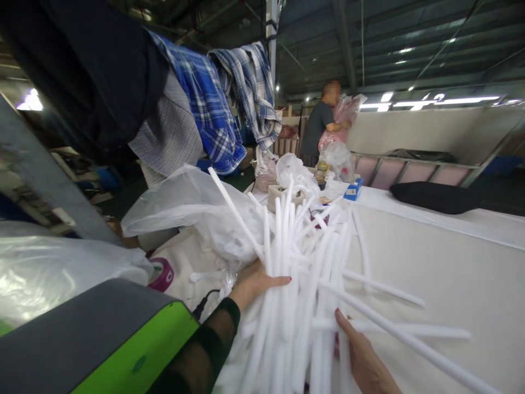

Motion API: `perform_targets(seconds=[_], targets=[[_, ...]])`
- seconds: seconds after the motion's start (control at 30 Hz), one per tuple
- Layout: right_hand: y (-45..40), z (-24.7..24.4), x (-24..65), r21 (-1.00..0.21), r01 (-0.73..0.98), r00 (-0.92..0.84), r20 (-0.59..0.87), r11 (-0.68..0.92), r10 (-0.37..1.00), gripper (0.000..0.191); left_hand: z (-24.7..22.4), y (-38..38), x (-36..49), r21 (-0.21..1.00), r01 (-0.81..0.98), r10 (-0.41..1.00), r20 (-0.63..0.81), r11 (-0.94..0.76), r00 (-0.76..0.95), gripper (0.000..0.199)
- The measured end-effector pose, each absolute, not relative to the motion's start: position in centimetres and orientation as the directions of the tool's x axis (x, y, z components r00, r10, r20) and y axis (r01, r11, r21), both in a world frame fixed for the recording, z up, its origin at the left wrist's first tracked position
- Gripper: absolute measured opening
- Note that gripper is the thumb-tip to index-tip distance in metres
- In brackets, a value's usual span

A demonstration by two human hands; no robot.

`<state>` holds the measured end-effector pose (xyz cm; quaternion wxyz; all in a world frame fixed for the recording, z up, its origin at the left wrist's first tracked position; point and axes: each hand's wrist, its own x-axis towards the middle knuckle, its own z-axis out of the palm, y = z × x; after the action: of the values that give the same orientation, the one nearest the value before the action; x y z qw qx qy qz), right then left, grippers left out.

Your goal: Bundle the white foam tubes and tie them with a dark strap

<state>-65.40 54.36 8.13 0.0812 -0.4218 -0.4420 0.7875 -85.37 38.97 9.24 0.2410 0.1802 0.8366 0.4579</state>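
Observation:
A loose pile of long white foam rods (287,323) lies in front of me, pointing in several directions. My left hand (258,282) is wrapped round several rods from the left, its thumb lying across the top of them and its other fingers hidden. From the right side, my right hand (361,350) grips the bundle lower down, its thumb against one rod and its fingertips partly hidden beneath. A few rods stick out to the right past that hand, and one slants up to the left above my left hand.
A grey and green machine (135,328) stands at the lower left, with a purple tape roll (163,274) behind it. Clear plastic bags (197,208) and a blue box (353,189) lie further back. Plaid shirts (205,98) hang overhead. Beyond, a person (318,128) holds a bagged bundle.

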Motion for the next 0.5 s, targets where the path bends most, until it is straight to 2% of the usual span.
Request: perform_targets(seconds=[0.1,0.3,0.4,0.5], targets=[[54.1,8.0,-65.6,-0.719,0.204,-0.711,-0.575,-0.664,0.404,0.075,9.7,38.7,-84.4,0.907,-0.03,0.636,-0.318,0.419,-0.703,0.073],[53.0,6.9,-66.0,-0.609,0.107,-0.805,-0.517,-0.786,0.29,0.068,10.4,39.8,-81.6,0.949,-0.189,0.742,-0.314,0.252,-0.592,0.074],[53.2,6.6,-65.2,-0.597,0.044,-0.801,-0.501,-0.801,0.329,0.058,11.6,41.2,-79.8,0.96,-0.221,0.797,-0.268,0.173,-0.541,0.067],[53.6,7.3,-64.1,-0.597,-0.04,-0.744,-0.518,-0.801,0.423,0.045,12.7,42.7,-78.0,0.969,-0.213,0.829,-0.219,0.124,-0.514,0.075]])
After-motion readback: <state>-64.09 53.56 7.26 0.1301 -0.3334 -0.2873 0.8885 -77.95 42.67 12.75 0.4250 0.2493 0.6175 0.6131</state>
